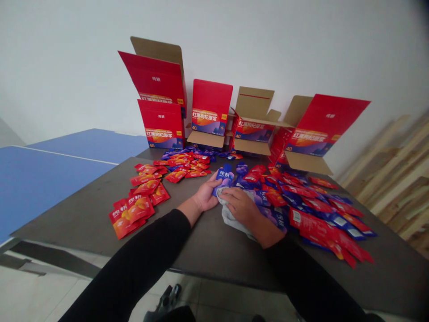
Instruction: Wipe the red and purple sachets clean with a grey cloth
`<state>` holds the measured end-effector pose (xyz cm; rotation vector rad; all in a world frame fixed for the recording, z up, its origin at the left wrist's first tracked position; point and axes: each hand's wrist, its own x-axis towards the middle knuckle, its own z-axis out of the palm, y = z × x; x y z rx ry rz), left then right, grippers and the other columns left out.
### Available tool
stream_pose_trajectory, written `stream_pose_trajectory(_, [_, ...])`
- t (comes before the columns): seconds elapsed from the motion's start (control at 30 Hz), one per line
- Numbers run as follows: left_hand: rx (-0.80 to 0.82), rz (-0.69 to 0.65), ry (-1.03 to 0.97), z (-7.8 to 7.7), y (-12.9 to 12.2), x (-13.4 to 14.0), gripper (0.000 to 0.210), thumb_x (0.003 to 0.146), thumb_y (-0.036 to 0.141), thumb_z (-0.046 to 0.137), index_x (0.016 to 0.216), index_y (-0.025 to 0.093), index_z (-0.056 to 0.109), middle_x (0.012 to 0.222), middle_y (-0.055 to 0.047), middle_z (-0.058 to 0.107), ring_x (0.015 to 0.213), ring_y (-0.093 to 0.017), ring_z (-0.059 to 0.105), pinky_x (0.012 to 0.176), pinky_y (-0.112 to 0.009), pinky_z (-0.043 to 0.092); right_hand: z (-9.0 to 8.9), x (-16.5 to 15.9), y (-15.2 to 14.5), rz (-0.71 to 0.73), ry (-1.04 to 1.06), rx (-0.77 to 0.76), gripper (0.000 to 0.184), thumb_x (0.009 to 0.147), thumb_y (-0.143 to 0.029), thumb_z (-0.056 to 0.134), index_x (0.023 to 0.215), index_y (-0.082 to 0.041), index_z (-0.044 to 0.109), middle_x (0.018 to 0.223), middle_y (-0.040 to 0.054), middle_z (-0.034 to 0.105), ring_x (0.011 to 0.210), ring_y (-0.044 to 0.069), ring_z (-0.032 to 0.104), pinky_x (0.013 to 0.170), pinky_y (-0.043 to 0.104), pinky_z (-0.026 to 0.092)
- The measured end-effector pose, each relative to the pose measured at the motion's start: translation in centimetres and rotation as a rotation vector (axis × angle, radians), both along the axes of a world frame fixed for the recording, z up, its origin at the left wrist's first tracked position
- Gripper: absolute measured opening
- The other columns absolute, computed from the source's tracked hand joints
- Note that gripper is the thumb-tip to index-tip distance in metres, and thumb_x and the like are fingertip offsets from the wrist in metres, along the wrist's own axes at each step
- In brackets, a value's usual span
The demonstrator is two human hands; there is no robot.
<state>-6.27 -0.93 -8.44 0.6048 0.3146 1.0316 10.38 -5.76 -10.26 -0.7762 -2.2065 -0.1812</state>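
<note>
In the middle of the table, my left hand is closed around the side of a blue pouch with white lettering, held with its top tilted away from me. My right hand grips a light grey cloth, its fingers pressing it against the pouch's lower end. Part of the cloth trails down onto the table under my right palm. Beside my right hand lies a mixed pile of red pouches and blue pouches.
Open red cartons with raised flaps stand along the wall. Red pouches lie in a row of overlapping stacks at the left, with a mixed heap behind them. A blue table adjoins at left; wooden boards lean at right.
</note>
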Motion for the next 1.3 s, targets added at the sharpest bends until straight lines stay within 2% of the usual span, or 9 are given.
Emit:
stream_pose_trajectory(0.13, [0.008, -0.080, 0.023, 0.0, -0.3, 0.0, 0.066, 0.086, 0.006, 0.060, 0.148, 0.024, 0.047, 0.113, -0.009, 0.070, 0.085, -0.015, 0.070, 0.081, -0.027, 0.055, -0.1, 0.2, 0.4, -0.078, 0.019, -0.032, 0.042, 0.087, -0.004, 0.053, 0.118, -0.027, 0.070, 0.115, 0.0059, 0.070, 0.105, 0.025, 0.062, 0.094, 0.043, 0.054])
stream_pose_trajectory(0.4, [0.044, -0.231, 0.080, -0.4, -0.7, 0.0, 0.064, 0.085, 0.003, 0.061, 0.145, 0.023, 0.052, 0.120, -0.010, 0.069, 0.090, -0.016, 0.072, 0.086, -0.027, 0.057, -0.2, 1.8, 1.3, -0.311, 0.222, -0.001, 0.035, 0.088, -0.010, 0.048, 0.115, -0.021, 0.068, 0.111, 0.0103, 0.065, 0.107, 0.026, 0.058, 0.099, 0.045, 0.049])
stream_pose_trajectory(0.5, [0.054, -0.237, 0.100, -0.3, -0.7, -0.1, 0.063, 0.086, 0.003, 0.060, 0.145, 0.023, 0.051, 0.121, -0.011, 0.068, 0.091, -0.018, 0.072, 0.088, -0.032, 0.058, -0.2, 1.8, 1.4, -0.366, 0.296, -0.021, 0.031, 0.089, -0.012, 0.047, 0.112, -0.020, 0.067, 0.111, 0.0106, 0.063, 0.108, 0.026, 0.057, 0.100, 0.043, 0.048])
stream_pose_trajectory(0.6, [0.047, -0.191, 0.139, -0.1, -0.5, -0.3, 0.060, 0.089, 0.008, 0.059, 0.145, 0.026, 0.048, 0.121, -0.012, 0.067, 0.093, -0.023, 0.073, 0.084, -0.043, 0.061, -0.2, 1.7, 1.4, -0.429, 0.350, -0.069, 0.027, 0.090, -0.015, 0.046, 0.108, -0.018, 0.065, 0.108, 0.0121, 0.064, 0.107, 0.026, 0.058, 0.099, 0.042, 0.048])
stream_pose_trajectory(0.67, [0.022, -0.078, 0.167, 0.0, -0.1, -0.5, 0.052, 0.093, 0.012, 0.056, 0.142, 0.027, 0.048, 0.118, -0.011, 0.068, 0.094, -0.024, 0.073, 0.079, -0.045, 0.062, -0.2, 1.5, 1.3, -0.459, 0.324, -0.128, 0.024, 0.090, -0.016, 0.045, 0.103, -0.018, 0.065, 0.104, 0.0117, 0.064, 0.103, 0.025, 0.059, 0.094, 0.038, 0.049])
stream_pose_trajectory(0.8, [-0.096, 0.209, 0.266, 0.1, 0.7, -0.7, 0.032, 0.098, 0.019, 0.052, 0.129, 0.025, 0.051, 0.106, -0.007, 0.069, 0.086, -0.022, 0.074, 0.065, -0.038, 0.063, -0.1, 0.7, 0.8, -0.414, 0.132, -0.243, 0.014, 0.087, -0.018, 0.049, 0.084, -0.021, 0.062, 0.087, 0.0065, 0.064, 0.088, 0.021, 0.059, 0.080, 0.030, 0.046])
stream_pose_trajectory(0.97, [-0.220, 0.355, 0.446, 0.5, 0.9, -0.2, 0.014, 0.094, 0.019, 0.057, 0.108, 0.018, 0.058, 0.086, -0.003, 0.068, 0.065, -0.014, 0.070, 0.054, -0.025, 0.057, -0.1, 0.0, 0.6, -0.291, 0.001, -0.280, 0.011, 0.084, -0.020, 0.053, 0.076, -0.022, 0.059, 0.082, 0.0037, 0.063, 0.083, 0.019, 0.058, 0.074, 0.028, 0.042])
stream_pose_trajectory(1.17, [-0.187, 0.242, 0.631, 2.7, 2.0, 1.9, 0.006, 0.087, 0.011, 0.056, 0.084, 0.014, 0.060, 0.063, 0.000, 0.061, 0.045, -0.008, 0.055, 0.040, -0.016, 0.043, 0.2, -0.2, 0.4, -0.315, -0.021, -0.297, 0.011, 0.085, -0.022, 0.054, 0.076, -0.022, 0.061, 0.084, 0.0044, 0.066, 0.080, 0.019, 0.059, 0.072, 0.029, 0.041])
stream_pose_trajectory(1.3, [-0.111, 0.116, 0.705, 4.9, 3.9, 4.9, 0.012, 0.080, 0.005, 0.064, 0.074, 0.013, 0.058, 0.058, 0.000, 0.059, 0.045, -0.009, 0.055, 0.043, -0.017, 0.045, 0.5, -0.3, 0.2, -0.323, -0.036, -0.335, 0.011, 0.086, -0.023, 0.054, 0.080, -0.021, 0.063, 0.089, 0.0055, 0.069, 0.083, 0.019, 0.061, 0.073, 0.029, 0.042])
